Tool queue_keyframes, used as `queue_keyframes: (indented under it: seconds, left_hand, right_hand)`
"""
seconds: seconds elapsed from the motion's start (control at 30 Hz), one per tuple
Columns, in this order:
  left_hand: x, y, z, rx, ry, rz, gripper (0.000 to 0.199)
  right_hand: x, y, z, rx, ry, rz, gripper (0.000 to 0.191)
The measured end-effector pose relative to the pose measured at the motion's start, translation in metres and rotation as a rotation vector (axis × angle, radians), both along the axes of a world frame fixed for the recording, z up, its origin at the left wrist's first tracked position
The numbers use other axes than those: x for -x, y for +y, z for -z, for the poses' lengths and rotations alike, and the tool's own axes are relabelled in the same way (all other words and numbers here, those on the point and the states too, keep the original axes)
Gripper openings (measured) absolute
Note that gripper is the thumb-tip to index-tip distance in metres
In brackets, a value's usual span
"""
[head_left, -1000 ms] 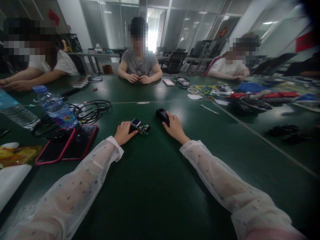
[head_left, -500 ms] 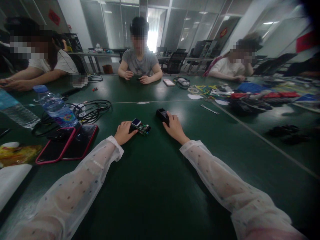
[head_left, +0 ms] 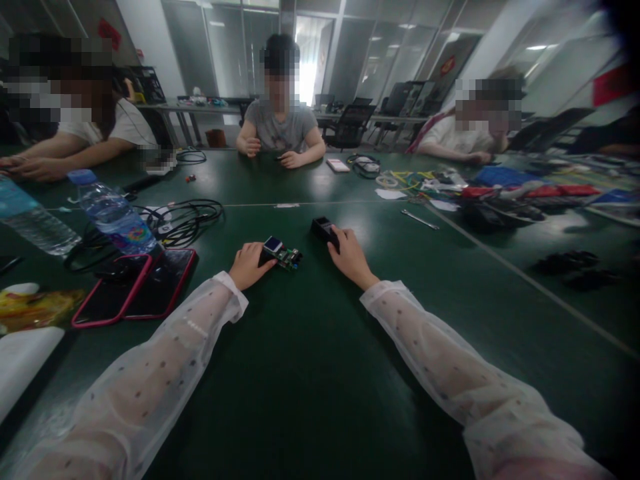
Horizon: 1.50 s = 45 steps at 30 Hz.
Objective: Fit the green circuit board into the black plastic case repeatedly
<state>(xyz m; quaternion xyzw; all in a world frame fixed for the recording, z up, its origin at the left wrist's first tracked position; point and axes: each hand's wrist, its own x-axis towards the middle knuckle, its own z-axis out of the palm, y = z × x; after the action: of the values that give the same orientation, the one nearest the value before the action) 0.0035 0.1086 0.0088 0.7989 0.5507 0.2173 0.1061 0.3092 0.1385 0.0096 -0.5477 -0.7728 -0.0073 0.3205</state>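
Note:
Near the middle of the green table point(head_left: 310, 347), my left hand point(head_left: 249, 265) grips the black end of a small device with a screen and an exposed green circuit board point(head_left: 288, 257). The board side points right, away from my palm. My right hand point(head_left: 351, 253) is closed round the near end of a black box-shaped device point(head_left: 324, 230), whose far end points up and left. A short gap of table separates the two devices.
At the left are two red-edged phones point(head_left: 163, 287), a water bottle point(head_left: 117, 217), another bottle and coiled black cables point(head_left: 193, 223). A wrench point(head_left: 420, 219) and piled cables point(head_left: 415, 180) lie at the right. Three people sit across the table.
The black device under my right hand has shifted very slightly left. My left hand and the circuit board device have hardly moved.

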Motion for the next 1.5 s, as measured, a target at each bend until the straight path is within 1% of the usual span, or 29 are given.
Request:
queue_keyframes:
  seconds: [0.1, 0.23, 0.33, 0.43, 0.53, 0.67, 0.73, 0.8, 0.87, 0.9, 0.93, 1.0, 1.07, 1.2, 1.37, 1.5]
  left_hand:
    - [0.000, 0.000, -0.001, 0.007, 0.009, 0.005, 0.052]
    - [-0.001, -0.001, 0.000, -0.010, 0.012, -0.007, 0.051]
    - [-0.001, -0.001, 0.001, -0.027, 0.010, -0.008, 0.049]
    - [-0.001, 0.000, 0.002, -0.034, -0.007, -0.011, 0.048]
    - [-0.001, 0.000, 0.003, -0.029, -0.018, -0.016, 0.045]
    - [-0.002, 0.000, 0.004, -0.022, -0.022, -0.014, 0.047]
    - [-0.002, 0.001, 0.005, -0.015, -0.037, -0.008, 0.051]
    - [0.000, 0.003, 0.005, -0.031, -0.084, -0.028, 0.062]
    - [0.004, 0.006, 0.005, -0.051, -0.185, -0.096, 0.078]
    - [0.006, 0.007, 0.004, -0.043, -0.250, -0.146, 0.086]
    - [0.008, 0.008, 0.003, -0.004, -0.308, -0.160, 0.090]
    - [0.011, 0.008, 0.000, 0.072, -0.375, -0.121, 0.100]
    - [0.012, 0.008, -0.001, 0.116, -0.400, -0.071, 0.103]
    - [0.011, 0.009, 0.000, 0.116, -0.405, -0.037, 0.091]
    - [0.009, 0.012, 0.005, 0.103, -0.435, -0.084, 0.060]
    - [0.008, 0.010, 0.003, 0.122, -0.435, -0.108, 0.059]
  right_hand:
    - [0.007, -0.007, -0.007, -0.066, 0.072, -0.029, 0.053]
    - [0.034, -0.029, -0.017, -0.123, 0.204, -0.081, 0.054]
    - [0.058, -0.049, -0.022, -0.110, 0.246, -0.188, 0.054]
    - [0.074, -0.061, -0.024, -0.075, 0.258, -0.322, 0.053]
    - [0.078, -0.064, -0.023, -0.040, 0.238, -0.400, 0.054]
    - [0.077, -0.061, -0.020, -0.001, 0.217, -0.437, 0.055]
    - [0.077, -0.059, -0.020, 0.014, 0.204, -0.455, 0.055]
    - [0.077, -0.058, -0.019, 0.032, 0.190, -0.464, 0.054]
    - [0.077, -0.058, -0.020, 0.051, 0.185, -0.466, 0.054]
    - [0.077, -0.058, -0.020, 0.060, 0.185, -0.468, 0.054]
    - [0.077, -0.058, -0.020, 0.068, 0.187, -0.470, 0.053]
    - [0.076, -0.057, -0.018, 0.085, 0.190, -0.467, 0.053]
    - [0.075, -0.056, -0.016, 0.107, 0.185, -0.460, 0.054]
    - [0.074, -0.053, -0.012, 0.149, 0.132, -0.474, 0.057]
    - [0.074, -0.054, -0.015, 0.146, 0.117, -0.492, 0.058]
    - [0.074, -0.055, -0.017, 0.103, 0.065, -0.530, 0.059]
